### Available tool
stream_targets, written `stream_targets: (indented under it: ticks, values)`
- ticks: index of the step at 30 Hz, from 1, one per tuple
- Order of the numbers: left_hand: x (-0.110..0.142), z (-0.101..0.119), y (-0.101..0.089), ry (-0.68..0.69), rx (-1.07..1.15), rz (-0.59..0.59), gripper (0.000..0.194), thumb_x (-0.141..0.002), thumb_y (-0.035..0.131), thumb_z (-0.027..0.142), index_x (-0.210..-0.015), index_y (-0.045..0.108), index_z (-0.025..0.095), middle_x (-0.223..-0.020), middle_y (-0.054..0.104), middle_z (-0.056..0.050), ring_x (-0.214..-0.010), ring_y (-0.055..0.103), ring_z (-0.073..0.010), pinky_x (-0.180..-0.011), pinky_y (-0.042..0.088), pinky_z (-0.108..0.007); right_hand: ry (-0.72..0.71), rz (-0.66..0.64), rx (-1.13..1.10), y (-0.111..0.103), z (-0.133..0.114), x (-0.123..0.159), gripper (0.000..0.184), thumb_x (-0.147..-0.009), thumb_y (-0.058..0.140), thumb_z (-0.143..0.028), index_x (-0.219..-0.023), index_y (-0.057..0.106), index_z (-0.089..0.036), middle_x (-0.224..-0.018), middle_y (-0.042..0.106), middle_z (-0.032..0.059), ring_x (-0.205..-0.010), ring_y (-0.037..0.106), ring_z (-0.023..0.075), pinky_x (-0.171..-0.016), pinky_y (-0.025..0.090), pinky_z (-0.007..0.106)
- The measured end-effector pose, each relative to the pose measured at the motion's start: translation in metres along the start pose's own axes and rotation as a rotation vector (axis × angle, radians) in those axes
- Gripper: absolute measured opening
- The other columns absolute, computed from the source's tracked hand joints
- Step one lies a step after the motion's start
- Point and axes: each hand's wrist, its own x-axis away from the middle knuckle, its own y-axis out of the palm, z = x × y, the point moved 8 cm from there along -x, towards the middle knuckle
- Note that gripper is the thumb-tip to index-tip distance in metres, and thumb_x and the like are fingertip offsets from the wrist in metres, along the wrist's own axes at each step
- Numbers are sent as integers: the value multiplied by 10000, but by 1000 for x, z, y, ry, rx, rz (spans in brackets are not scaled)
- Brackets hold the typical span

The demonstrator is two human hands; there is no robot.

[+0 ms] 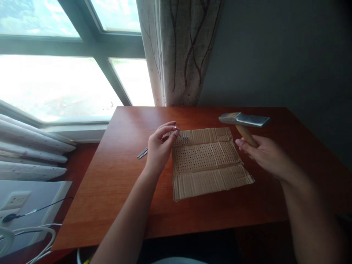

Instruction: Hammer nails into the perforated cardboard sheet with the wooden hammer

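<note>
A flat piece of brown cardboard [209, 161] dotted with rows of small holes lies on the reddish wooden table [121, 190]. My left hand [161, 145] pinches a small nail [177, 130] by its head, held over the cardboard's far left corner, where a few nails [185, 138] stand in the board. My right hand [264, 154] grips the wooden handle of a hammer [244, 120], its steel head raised level above the cardboard's far right corner.
A couple of loose nails [142, 153] lie on the table left of my left hand. A patterned curtain [181, 51] and a window [55, 73] stand behind the table. Cables and a socket [13, 201] sit at the lower left.
</note>
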Motion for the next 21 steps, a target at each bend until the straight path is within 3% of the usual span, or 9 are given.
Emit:
stream_targets:
  ticks: [9,16,21]
  values:
    - [-1,2,2,120,-179,-44,172,-817,745,357,-873,761,195,-1267,675,-121,-1136,642,-258,-877,509,-330,13,-103,55,14,-2,12,395,-874,625,-595,-750,660,-221,-773,664,35,-709,601,200,-558,425,282]
    - [-1,3,1,110,-186,-40,158,-817,741,345,-868,765,197,-1251,679,-118,-1111,649,-248,-839,534,-320,-7,-160,9,22,-2,14,388,-837,676,-579,-717,656,-211,-636,610,6,-571,542,171,-485,386,269]
    - [-2,3,0,133,-221,-34,165,-834,722,344,-877,750,188,-1247,679,-115,-1087,659,-236,-843,549,-335,5,-187,67,24,0,14,414,-846,646,-607,-771,686,-202,-646,608,4,-576,538,170,-497,379,268]
